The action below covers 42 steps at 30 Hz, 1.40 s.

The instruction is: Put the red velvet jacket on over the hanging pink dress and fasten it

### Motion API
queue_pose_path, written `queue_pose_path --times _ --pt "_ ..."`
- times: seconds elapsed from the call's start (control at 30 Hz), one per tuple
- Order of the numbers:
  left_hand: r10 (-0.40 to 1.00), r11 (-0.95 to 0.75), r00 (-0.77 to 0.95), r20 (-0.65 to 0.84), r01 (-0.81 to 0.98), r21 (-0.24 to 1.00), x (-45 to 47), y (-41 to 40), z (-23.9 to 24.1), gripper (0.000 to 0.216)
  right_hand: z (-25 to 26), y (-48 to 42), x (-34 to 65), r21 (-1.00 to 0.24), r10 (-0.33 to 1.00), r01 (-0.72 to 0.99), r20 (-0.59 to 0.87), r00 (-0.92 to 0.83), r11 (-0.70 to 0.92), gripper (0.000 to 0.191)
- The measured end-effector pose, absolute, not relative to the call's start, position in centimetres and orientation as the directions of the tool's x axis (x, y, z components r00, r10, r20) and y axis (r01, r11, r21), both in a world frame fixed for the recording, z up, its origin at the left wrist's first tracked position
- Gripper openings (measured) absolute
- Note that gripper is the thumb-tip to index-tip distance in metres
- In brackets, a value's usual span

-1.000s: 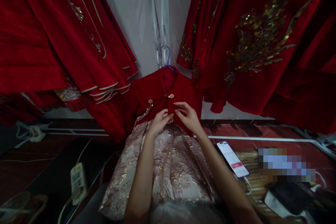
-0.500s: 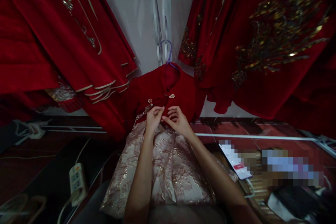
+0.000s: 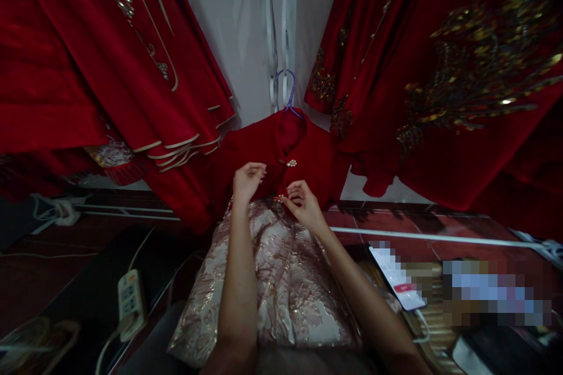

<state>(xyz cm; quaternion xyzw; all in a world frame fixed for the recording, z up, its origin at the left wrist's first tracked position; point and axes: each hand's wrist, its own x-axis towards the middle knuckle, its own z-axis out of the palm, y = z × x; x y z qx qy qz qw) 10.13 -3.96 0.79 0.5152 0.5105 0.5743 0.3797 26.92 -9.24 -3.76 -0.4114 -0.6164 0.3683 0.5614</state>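
"Starting nearest, what is lying below the red jacket [image 3: 319, 155]?"

"A patterned skirt [image 3: 268, 281] is spreading toward the person, probably so the jacket's front is facing the hands. Left of the jacket, and nearer, a power strip [image 3: 131, 302] is lying; to its right, a phone [image 3: 398, 279] is lying."

"Is any writing showing?"

"The phone's screen is glowing with a red patch, but its lettering is blurring beyond reading; no brand is showing legibly."

"And the hands?"

"At the jacket's lower front, the right hand [image 3: 301, 202] is making a narrow grip at a beaded button [image 3: 278, 198]; I cannot tell whether it is pinching it. The left hand [image 3: 250, 180] is hovering at the jacket's left front, its grip narrow, any hold unclear."

"Beyond?"

"A purple hanger [image 3: 290, 94] is supporting the jacket, seemingly freeing both hands; other red garments [image 3: 53, 82] are flanking it."
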Motion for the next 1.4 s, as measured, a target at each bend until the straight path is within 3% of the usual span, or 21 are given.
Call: queue_pose_path --times 0.1,0.2,0.5,0.97,1.4 --pt "0.850 -0.298 -0.400 0.341 0.169 0.940 9.6 -3.0 -0.2 0.021 -4.1 -8.9 27.0 -0.925 0.929 0.085 0.369 -0.022 0.370 0.031" --pt "0.787 -0.343 -0.462 0.409 0.224 0.912 9.9 -3.6 -2.1 0.018 -4.6 -8.4 26.9 -0.935 0.936 0.050 0.352 -0.002 0.351 0.030" --pt "0.822 -0.272 -0.407 0.399 0.335 0.902 10.7 -4.9 -2.9 0.019 -3.4 -5.1 24.7 -0.900 0.903 0.078 0.428 -0.034 0.429 0.024" --pt "0.830 -0.348 -0.438 0.344 0.074 0.935 11.4 -4.7 -3.0 0.025 -2.5 -2.8 21.8 -0.831 0.845 0.205 0.534 0.033 0.517 0.012" --pt "0.798 -0.348 -0.369 0.476 0.361 0.865 10.5 -5.9 -2.2 0.016 -2.4 -3.9 21.0 -0.774 0.796 0.285 0.603 0.057 0.566 0.010"
